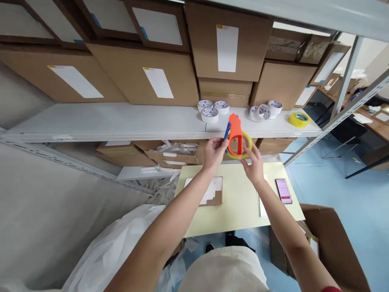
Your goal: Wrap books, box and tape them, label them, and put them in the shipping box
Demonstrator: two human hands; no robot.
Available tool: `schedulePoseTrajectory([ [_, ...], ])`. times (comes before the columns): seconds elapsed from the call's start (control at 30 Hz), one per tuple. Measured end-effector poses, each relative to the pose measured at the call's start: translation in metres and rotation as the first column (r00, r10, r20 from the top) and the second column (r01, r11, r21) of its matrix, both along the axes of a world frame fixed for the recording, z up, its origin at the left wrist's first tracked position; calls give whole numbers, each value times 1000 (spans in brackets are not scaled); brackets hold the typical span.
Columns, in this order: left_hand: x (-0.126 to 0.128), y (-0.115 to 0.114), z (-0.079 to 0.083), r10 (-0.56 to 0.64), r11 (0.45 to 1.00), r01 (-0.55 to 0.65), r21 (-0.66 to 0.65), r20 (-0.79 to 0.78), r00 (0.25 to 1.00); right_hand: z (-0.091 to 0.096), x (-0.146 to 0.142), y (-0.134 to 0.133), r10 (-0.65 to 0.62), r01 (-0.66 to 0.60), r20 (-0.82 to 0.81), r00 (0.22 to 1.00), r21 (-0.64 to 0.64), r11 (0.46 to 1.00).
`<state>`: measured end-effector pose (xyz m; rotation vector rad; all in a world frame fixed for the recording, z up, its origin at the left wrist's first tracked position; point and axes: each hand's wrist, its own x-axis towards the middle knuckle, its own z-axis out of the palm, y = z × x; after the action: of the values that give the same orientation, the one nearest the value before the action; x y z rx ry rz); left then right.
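Observation:
An orange tape dispenser (235, 126) with a blue part on its left side is held up in front of the shelf edge. My left hand (215, 154) is closed on its left side, thumb and fingers by the blue part. A yellow roll of tape (249, 142) sits at the dispenser's lower end, partly behind the orange frame. My right hand (254, 165) grips the roll's lower right rim with its fingertips. Beneath both hands is a pale yellow table (237, 202). Behind the dispenser, rolls of white tape (209, 115) stand on the grey shelf (136, 121).
More white tape rolls (263, 112) and a yellow tape roll (299, 119) lie on the shelf before cardboard boxes (170, 81). A flat cardboard piece with white papers (211, 194) and a phone (283, 190) lie on the table. An open carton (331, 243) stands at the right.

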<state>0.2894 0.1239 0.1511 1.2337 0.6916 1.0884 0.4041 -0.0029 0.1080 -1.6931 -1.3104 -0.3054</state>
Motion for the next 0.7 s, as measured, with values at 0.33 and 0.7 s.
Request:
schedulePoseTrajectory([
  [0.33,118,92,-4,48,916,58,397,-252,966,16,117,110,-13,-2,-175,985,-82,997],
  [0.7,127,105,-28,66,947,3,322,-206,976,-2,130,132,63,-82,-129,990,-143,986],
])
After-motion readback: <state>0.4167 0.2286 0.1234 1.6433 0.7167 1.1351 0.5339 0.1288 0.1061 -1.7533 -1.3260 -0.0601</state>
